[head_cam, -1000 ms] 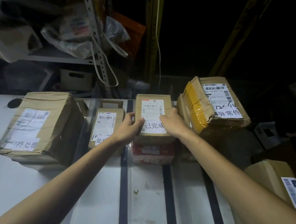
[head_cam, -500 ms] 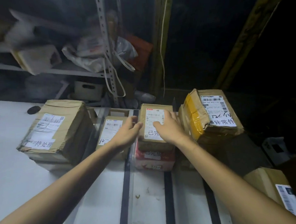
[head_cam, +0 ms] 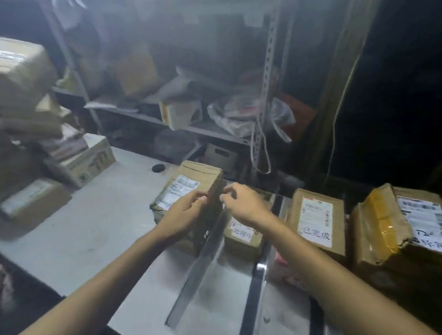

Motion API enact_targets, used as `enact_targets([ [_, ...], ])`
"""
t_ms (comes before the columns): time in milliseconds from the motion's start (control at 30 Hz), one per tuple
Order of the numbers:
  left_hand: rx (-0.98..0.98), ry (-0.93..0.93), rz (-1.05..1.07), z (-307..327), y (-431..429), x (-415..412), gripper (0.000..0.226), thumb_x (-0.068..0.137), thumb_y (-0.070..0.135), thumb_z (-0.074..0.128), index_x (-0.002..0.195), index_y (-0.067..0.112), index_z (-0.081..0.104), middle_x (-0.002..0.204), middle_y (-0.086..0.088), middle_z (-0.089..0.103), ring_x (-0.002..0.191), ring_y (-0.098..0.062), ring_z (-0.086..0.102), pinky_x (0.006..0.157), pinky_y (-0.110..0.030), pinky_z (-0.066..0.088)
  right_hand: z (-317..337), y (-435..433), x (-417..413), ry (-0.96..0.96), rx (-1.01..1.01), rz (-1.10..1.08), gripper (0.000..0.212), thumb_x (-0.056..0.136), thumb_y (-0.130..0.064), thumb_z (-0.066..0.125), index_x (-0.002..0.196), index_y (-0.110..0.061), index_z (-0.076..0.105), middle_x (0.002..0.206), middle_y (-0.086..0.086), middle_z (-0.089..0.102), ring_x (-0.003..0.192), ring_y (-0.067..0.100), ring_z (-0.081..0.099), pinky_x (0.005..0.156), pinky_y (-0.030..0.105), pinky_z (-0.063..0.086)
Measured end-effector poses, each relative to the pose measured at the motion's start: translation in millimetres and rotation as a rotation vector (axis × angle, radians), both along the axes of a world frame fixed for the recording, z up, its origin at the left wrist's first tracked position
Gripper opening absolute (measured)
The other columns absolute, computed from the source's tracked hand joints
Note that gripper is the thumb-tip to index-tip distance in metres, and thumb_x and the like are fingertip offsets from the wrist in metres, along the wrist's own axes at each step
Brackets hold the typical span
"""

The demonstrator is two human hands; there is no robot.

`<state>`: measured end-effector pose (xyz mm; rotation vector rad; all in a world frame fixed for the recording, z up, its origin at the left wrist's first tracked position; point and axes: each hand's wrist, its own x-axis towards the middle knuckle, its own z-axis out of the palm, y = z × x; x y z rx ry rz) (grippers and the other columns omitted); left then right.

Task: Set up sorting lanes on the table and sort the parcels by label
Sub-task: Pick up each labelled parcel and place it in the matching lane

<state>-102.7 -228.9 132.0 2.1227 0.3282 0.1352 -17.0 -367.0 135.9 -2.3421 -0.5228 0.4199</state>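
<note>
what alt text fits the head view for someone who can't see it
A person's left hand and right hand, fingers loosely curled and seemingly empty, hover by a large brown parcel on a white table divided by black tape strips. Three more labelled parcels sit in the lanes to the right; blurred boxes are stacked far left.

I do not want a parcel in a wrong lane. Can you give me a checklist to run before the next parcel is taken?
1. Lane strips lie on the table: ok.
2. Right hand holds nothing: ok.
3. Left hand is off the big box: cannot tell.
4. Label of the third box is readable: ok.
5. Labels in the pile at the left are readable: not ok, blurred.
</note>
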Motion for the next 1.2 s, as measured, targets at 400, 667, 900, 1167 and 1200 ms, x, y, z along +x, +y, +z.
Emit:
enact_targets([
  [400, 0.058, 0.014, 0.223, 19.2, 172.2, -98.4, 0.027, 0.104, 0.022, 0.039, 0.113, 0.017, 0.063, 0.107, 0.001, 0.065, 0.097, -0.017, 0.061, 0.081, -0.029, 0.047, 27.7, 175.8, -62.0, -0.028, -0.015, 0.284, 0.037, 0.101, -0.032, 0.048, 0.131, -0.016, 0.062, 0.137, 0.003, 0.062, 0.124, 0.022, 0.056, 0.105, 0.034, 0.044],
  [667, 0.054, -0.008, 0.297, 28.1, 261.4, -146.0, 0.022, 0.103, 0.025, 0.042, 0.105, 0.027, 0.064, 0.104, 0.005, 0.068, 0.094, -0.012, 0.062, 0.082, -0.028, 0.048, 45.8, 267.8, -103.8, -0.103, -0.008, 0.375, 0.036, 0.1, -0.023, 0.047, 0.115, 0.003, 0.066, 0.117, 0.018, 0.069, 0.109, 0.033, 0.062, 0.096, 0.046, 0.051],
  [900, 0.087, -0.026, 0.342, 34.6, 309.9, -160.2, 0.021, 0.103, 0.025, 0.042, 0.109, 0.025, 0.062, 0.103, 0.007, 0.066, 0.093, -0.004, 0.06, 0.077, -0.022, 0.046, 54.0, 324.0, -117.3, -0.116, -0.012, 0.476, 0.033, 0.102, -0.025, 0.046, 0.122, -0.008, 0.066, 0.124, 0.008, 0.067, 0.11, 0.024, 0.061, 0.085, 0.031, 0.048],
  [1167, 0.113, 0.005, 0.391, 25.3, 364.9, -142.8, 0.02, 0.101, 0.026, 0.045, 0.107, 0.029, 0.064, 0.106, 0.011, 0.067, 0.102, -0.003, 0.061, 0.09, -0.028, 0.05, 42.7, 389.6, -85.2, -0.123, -0.026, 0.551, 0.033, 0.102, -0.026, 0.046, 0.124, -0.007, 0.064, 0.126, 0.01, 0.065, 0.102, 0.021, 0.059, 0.075, 0.03, 0.047],
  [1200, 0.13, 0.016, 0.394, 25.6, 373.1, -137.7, 0.02, 0.101, 0.026, 0.046, 0.107, 0.029, 0.065, 0.106, 0.011, 0.068, 0.102, -0.003, 0.061, 0.091, -0.028, 0.049, 39.8, 398.5, -77.7, -0.115, -0.02, 0.558, 0.032, 0.102, -0.026, 0.046, 0.123, -0.008, 0.063, 0.126, 0.01, 0.065, 0.101, 0.02, 0.059, 0.072, 0.027, 0.046],
])
